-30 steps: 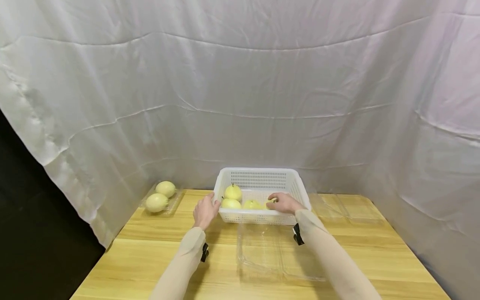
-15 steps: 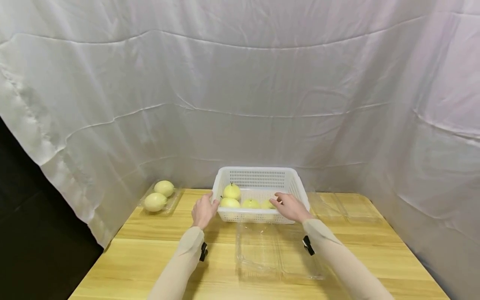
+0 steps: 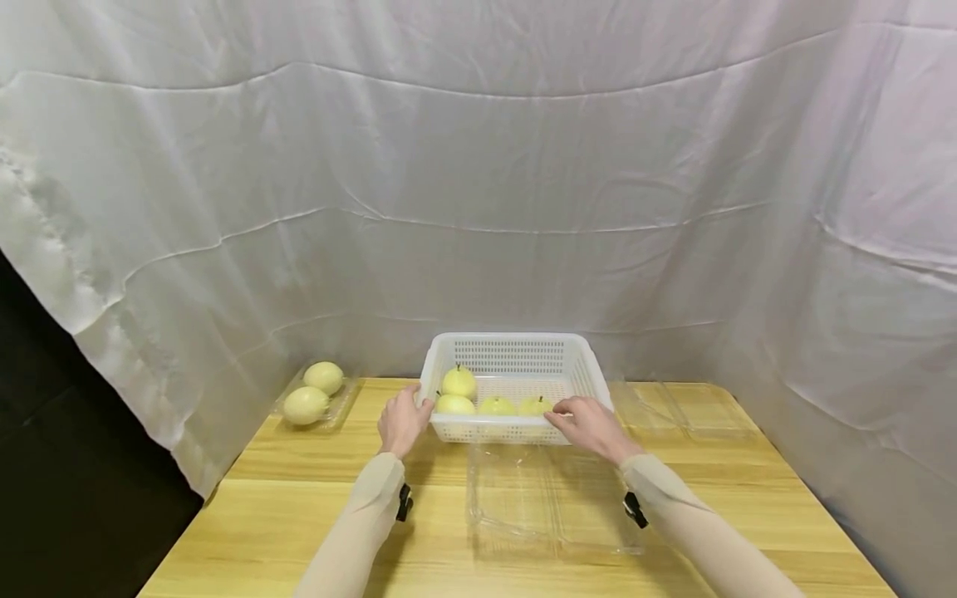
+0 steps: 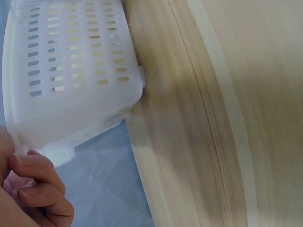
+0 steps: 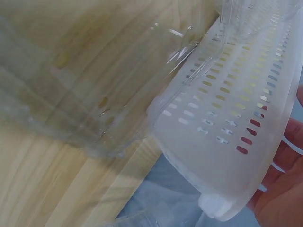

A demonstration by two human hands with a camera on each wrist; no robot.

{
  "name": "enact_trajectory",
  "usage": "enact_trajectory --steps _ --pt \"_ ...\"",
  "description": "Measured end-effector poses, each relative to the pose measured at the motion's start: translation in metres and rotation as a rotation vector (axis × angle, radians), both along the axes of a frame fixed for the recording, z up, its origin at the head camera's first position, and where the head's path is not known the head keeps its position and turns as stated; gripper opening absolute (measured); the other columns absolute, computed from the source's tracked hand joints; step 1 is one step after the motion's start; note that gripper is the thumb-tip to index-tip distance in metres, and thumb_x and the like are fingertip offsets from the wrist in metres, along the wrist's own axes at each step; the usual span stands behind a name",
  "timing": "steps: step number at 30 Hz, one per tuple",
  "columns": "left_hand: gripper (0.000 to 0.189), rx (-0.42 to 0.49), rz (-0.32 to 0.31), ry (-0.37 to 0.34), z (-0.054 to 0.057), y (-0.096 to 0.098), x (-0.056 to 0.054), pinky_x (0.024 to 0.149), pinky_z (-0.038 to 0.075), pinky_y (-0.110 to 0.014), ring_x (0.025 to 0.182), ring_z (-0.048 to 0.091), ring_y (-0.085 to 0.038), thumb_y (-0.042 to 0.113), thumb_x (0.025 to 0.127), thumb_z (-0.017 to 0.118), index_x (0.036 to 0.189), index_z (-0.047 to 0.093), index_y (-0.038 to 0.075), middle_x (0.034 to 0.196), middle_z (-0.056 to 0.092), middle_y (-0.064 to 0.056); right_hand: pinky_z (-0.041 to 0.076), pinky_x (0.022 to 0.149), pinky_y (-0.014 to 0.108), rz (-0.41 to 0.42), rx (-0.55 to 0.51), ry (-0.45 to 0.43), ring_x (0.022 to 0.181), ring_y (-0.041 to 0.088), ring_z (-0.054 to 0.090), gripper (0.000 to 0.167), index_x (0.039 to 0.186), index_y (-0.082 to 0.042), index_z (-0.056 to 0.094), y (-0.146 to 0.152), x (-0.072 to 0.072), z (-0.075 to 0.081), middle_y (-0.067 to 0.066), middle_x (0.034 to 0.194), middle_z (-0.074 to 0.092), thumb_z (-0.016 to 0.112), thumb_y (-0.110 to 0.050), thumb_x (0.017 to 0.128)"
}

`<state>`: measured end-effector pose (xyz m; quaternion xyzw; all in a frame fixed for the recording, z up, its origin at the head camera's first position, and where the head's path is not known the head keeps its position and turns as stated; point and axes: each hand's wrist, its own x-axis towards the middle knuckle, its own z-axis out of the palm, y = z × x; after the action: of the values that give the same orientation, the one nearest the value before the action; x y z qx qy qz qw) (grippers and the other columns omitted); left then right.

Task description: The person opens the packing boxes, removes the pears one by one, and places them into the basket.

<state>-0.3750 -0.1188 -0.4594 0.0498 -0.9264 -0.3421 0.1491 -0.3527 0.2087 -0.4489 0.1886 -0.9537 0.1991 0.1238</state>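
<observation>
A white slotted plastic basket stands at the back of the table with several yellow pears inside, grouped at the left and front. My left hand holds the basket's front left corner, its fingers curled by the rim in the left wrist view. Over the front rim at the right, my right hand reaches in beside the rightmost pear. Its loosely bent fingers show behind the rim in the right wrist view, with no pear seen in them.
Before the basket lies an open clear plastic clamshell box. Another clear box is at the back right. At the back left, two pale yellow fruits sit in a clear box. A grey curtain hangs behind the wooden table.
My right hand has come off the rightmost pear and drawn back to the right, toward the front rim. The left hand stays at the basket's corner.
</observation>
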Motion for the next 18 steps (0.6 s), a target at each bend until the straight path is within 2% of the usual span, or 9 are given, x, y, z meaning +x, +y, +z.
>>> enact_trajectory --steps 6,12,15,18 --pt "0.048 -0.015 0.007 0.004 0.001 0.000 0.002 0.052 0.041 -0.033 0.061 0.056 -0.021 0.029 0.093 0.058 0.138 0.057 0.012 0.108 0.072 -0.016 0.054 0.084 0.046 -0.003 0.043 0.123 0.096 0.026 0.069 0.032 0.099 -0.012 0.076 0.009 0.007 -0.001 0.005 0.102 0.075 0.065 -0.041 0.092" --pt "0.047 -0.021 -0.007 0.033 0.001 -0.001 0.002 0.050 0.039 -0.032 0.058 0.052 -0.020 0.029 0.093 0.058 0.137 0.057 0.012 0.115 0.070 -0.017 0.045 0.096 0.057 -0.003 0.042 0.179 0.102 0.029 0.068 0.028 0.100 -0.010 0.076 0.015 0.014 -0.002 0.007 0.103 0.075 0.068 -0.035 0.091" --pt "0.047 -0.027 -0.022 0.036 0.001 -0.001 0.003 0.046 0.037 -0.031 0.052 0.047 -0.018 0.029 0.094 0.056 0.137 0.057 0.011 0.106 0.072 -0.016 0.040 0.098 0.062 -0.028 0.048 0.173 0.104 0.029 0.067 0.027 0.102 -0.012 0.076 0.016 0.016 -0.004 0.005 0.105 0.075 0.068 -0.035 0.091" --pt "0.047 -0.025 -0.033 0.029 0.000 -0.002 0.004 0.043 0.035 -0.030 0.046 0.042 -0.016 0.028 0.094 0.055 0.137 0.057 0.010 0.093 0.072 -0.014 0.041 0.097 0.060 -0.030 0.052 0.186 0.103 0.028 0.067 0.025 0.102 -0.012 0.076 0.017 0.018 -0.006 0.005 0.105 0.075 0.069 -0.033 0.090"
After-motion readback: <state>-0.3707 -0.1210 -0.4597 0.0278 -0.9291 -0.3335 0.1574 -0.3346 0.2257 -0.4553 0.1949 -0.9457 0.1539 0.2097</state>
